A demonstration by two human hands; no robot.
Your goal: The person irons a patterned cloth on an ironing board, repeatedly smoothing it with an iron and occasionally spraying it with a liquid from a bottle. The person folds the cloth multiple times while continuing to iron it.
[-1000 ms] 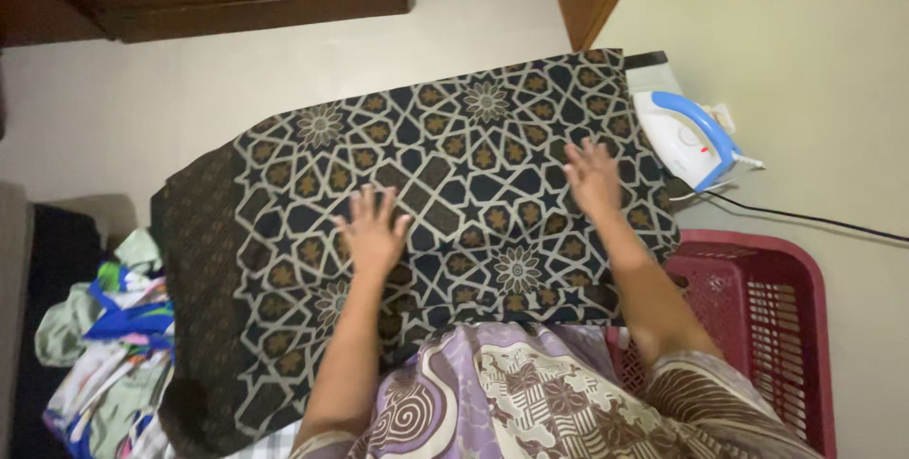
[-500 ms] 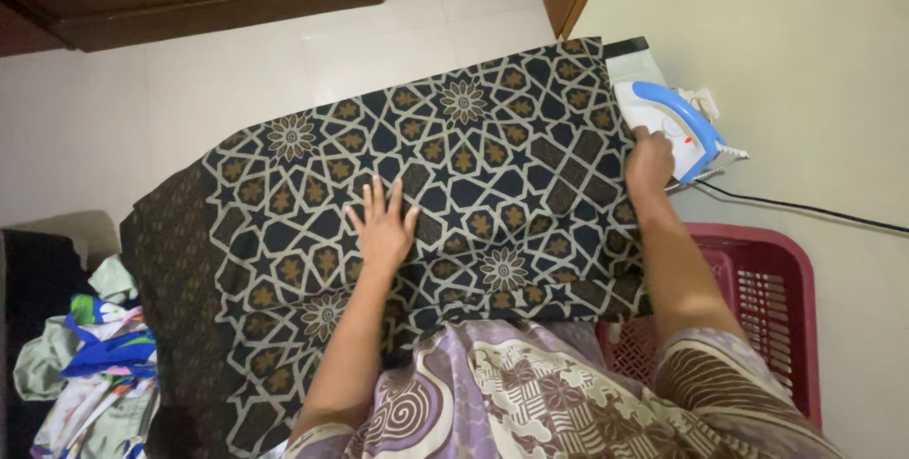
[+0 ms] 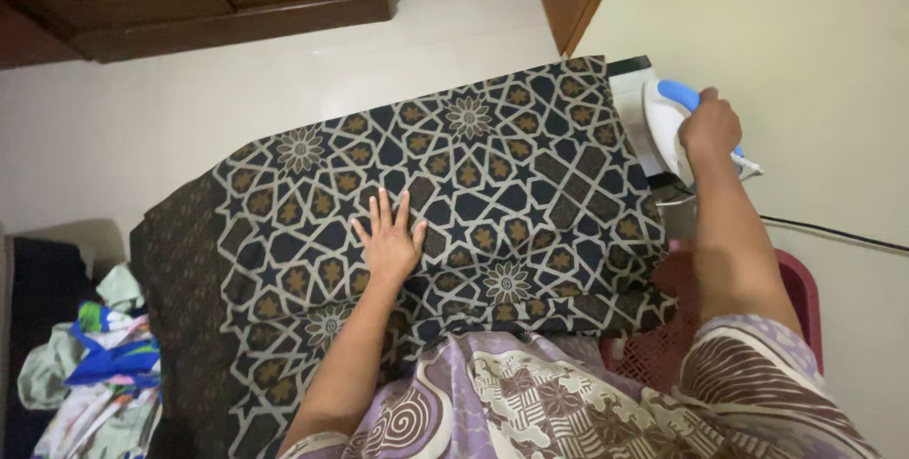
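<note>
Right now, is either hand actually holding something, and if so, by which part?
The right hand grips the white and blue iron by its blue handle. The left hand holds nothing; it lies flat on the patterned cloth.

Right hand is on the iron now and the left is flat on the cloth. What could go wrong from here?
1. The left hand lies flat mid-cloth; if the iron under the right hand sweeps that way, it could burn the fingers.
2. The cord trails past the red basket and may snag or drag.
3. The cloth overhangs the board's near edge, so it may slide off when pushed.
</note>
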